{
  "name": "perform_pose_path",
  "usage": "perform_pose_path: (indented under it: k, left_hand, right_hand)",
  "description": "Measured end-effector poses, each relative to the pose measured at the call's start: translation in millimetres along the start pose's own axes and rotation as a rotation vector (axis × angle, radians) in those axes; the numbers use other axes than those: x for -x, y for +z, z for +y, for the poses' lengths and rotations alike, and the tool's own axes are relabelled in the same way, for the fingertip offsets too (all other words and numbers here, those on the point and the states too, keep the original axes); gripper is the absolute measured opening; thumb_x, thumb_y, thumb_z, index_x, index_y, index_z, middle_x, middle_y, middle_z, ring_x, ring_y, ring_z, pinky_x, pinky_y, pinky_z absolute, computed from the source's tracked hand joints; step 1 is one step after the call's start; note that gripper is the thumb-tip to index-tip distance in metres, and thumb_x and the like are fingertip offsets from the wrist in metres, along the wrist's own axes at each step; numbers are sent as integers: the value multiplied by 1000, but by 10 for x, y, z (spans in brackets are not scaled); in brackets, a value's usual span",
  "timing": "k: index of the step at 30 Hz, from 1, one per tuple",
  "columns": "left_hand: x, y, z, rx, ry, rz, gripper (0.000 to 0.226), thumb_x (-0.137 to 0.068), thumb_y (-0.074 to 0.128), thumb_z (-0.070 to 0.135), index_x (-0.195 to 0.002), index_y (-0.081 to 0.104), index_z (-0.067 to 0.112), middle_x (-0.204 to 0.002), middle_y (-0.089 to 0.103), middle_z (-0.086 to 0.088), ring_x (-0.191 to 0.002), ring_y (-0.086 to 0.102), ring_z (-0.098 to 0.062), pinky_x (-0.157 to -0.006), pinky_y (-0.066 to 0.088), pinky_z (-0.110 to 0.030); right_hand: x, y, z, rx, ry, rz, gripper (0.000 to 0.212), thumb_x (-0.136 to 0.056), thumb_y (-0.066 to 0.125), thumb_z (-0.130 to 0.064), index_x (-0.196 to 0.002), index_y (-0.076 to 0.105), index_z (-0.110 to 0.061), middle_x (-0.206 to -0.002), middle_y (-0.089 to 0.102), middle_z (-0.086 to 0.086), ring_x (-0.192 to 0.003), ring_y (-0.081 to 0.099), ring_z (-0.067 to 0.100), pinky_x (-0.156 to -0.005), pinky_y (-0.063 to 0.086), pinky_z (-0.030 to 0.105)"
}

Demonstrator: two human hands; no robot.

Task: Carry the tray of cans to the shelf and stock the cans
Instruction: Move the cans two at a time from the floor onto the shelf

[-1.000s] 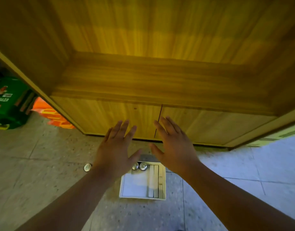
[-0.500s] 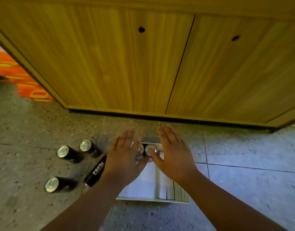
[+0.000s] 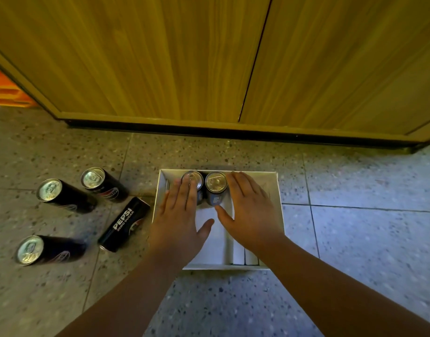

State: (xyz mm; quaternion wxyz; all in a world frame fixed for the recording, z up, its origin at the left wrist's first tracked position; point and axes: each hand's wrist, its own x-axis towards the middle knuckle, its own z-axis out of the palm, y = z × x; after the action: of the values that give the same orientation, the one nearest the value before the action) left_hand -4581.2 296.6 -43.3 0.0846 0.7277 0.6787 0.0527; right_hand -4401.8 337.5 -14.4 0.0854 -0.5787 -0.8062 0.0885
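A white cardboard tray [image 3: 277,190] lies on the floor in front of a wooden cabinet. Two black cans stand upright at its far end: a left can [image 3: 195,180] and a right can [image 3: 215,183]. My left hand [image 3: 179,215] hovers flat over the tray's left side, fingers partly covering the left can. My right hand [image 3: 250,212] is spread over the right side, beside the right can. Both hands hold nothing. Left of the tray, several black Pepsi cans are on the floor: three upright [image 3: 63,195] and one lying on its side [image 3: 126,223].
The wooden cabinet's closed doors [image 3: 209,57] fill the top of the view, with a dark gap at the base. Orange packaging [image 3: 4,91] sits at the far left. The floor is speckled tile [image 3: 355,239].
The view has tilted down and moved closer to the floor. Both hands have lowered to just over the tray and its two cans. The cans on the floor came into view.
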Motion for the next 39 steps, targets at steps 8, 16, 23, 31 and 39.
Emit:
perform_pose_path:
  k: [8,16,23,31,39]
  left_hand:
    - [-82,118,-7,146,-113,20,96,-90,49,60,-158,0,14,-166,8,-5,-152,7,-22,-121,21,-39]
    - [-285,200,4,438,-315,95,85,-86,64,46,-152,20,16,-149,42,-7,-134,45,-23,-97,47,-35]
    - [-446,247,4,807,-412,144,50,-75,78,31,-119,55,33,-110,66,16,-103,61,-1,-86,52,-27]
    - [-507,212,-20,981,-512,104,42,-78,81,20,-116,64,27,-100,70,16,-84,57,22,-67,40,3]
    - [-419,164,-73,980,-493,83,43,-74,84,26,-114,67,30,-102,73,12,-95,65,2,-79,49,-15]
  right_hand:
    - [-31,181,52,-61,37,-11,73,-90,50,-55,-149,35,-15,-145,44,1,-137,38,20,-108,39,36]
    - [-120,411,48,-208,131,-22,73,-88,55,-55,-147,36,-18,-140,46,-3,-131,41,16,-100,45,31]
    - [-200,562,-14,-587,279,21,62,-80,72,-42,-134,48,-26,-127,52,-6,-115,52,12,-92,44,23]
    - [-333,717,-54,-856,393,57,53,-73,81,-30,-118,55,-37,-115,63,-16,-108,59,3,-90,49,20]
    - [-298,670,-4,-834,363,34,53,-70,84,-31,-117,60,-37,-114,60,-15,-103,58,0,-88,51,22]
